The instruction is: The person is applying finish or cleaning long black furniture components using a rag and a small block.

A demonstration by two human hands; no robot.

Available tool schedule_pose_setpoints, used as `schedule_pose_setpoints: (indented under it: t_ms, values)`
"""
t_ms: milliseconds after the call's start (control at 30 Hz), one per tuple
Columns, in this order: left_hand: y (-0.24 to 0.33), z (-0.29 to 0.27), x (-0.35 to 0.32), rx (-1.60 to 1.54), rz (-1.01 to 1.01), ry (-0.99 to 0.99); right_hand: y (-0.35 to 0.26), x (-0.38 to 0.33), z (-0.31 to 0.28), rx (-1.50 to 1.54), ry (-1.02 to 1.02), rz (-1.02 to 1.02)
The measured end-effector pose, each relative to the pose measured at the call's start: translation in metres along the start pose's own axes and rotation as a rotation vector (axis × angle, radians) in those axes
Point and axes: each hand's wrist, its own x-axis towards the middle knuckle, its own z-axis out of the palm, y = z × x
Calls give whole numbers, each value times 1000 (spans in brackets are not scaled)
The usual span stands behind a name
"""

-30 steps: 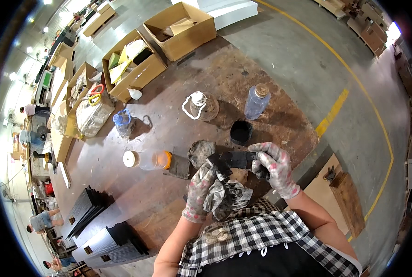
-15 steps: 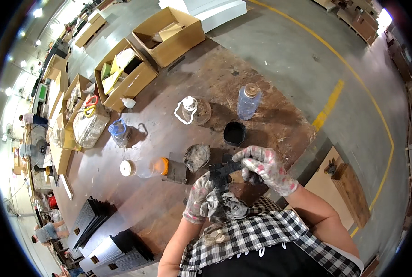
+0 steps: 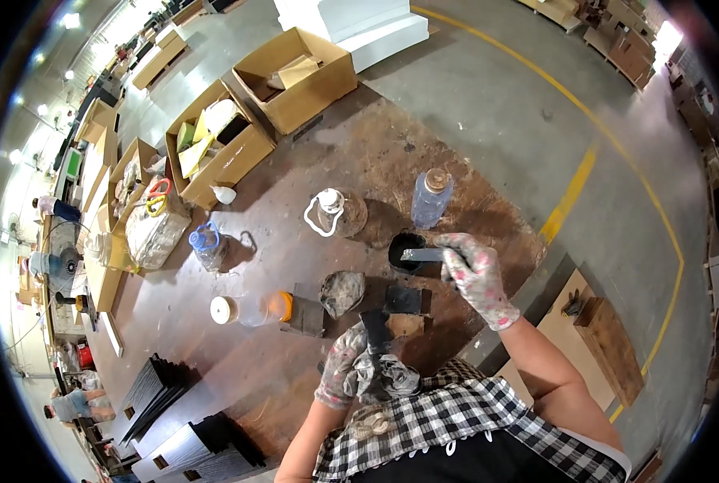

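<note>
My right hand (image 3: 476,278), in a stained white glove with pink spots, is closed on a flat grey strip-like tool (image 3: 425,254). The tool's tip reaches over the mouth of a black-coated cup (image 3: 406,244). Gloved the same way, my left hand (image 3: 346,364) is closed on a small flat black piece (image 3: 377,332), which sticks up beyond its fingers. A crumpled grey rag (image 3: 383,378) is bunched against that hand. Just beyond the piece sit a black block (image 3: 406,299) and a brown block (image 3: 406,325). To their left lies a dirty, crumpled dark cloth-like lump (image 3: 342,293).
A blue-tinted bottle (image 3: 432,197), a white-capped handled bottle (image 3: 339,213), a blue-capped bottle (image 3: 209,245) and a lying bottle (image 3: 251,308) are on the brown table (image 3: 279,209). Black slats (image 3: 154,394) are stacked at left. Cardboard boxes (image 3: 315,97) line the far edge.
My right hand has moved away from the black piece, up to the black cup, and the grey tool now shows in it. My left hand keeps the piece and rag.
</note>
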Motion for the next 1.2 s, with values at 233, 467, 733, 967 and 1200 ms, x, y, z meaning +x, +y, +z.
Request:
schedule_pose_setpoints:
  t_ms: [233, 467, 733, 967, 1200]
  values:
    - [1, 11, 0, -448, -243, 94, -32, 47, -8, -587, 247, -397]
    - [13, 20, 23, -175, -117, -1, -50, 122, -4, -818, -24, -682]
    - [22, 0, 1, -457, -244, 121, -51, 227, 29, -836, -25, -632]
    - [19, -12, -11, -87, -120, 209, -68, 263, 73, -1126, 18, -787]
    - [18, -12, -13, -114, -151, 234, -51, 160, 117, -1178, -601, -852]
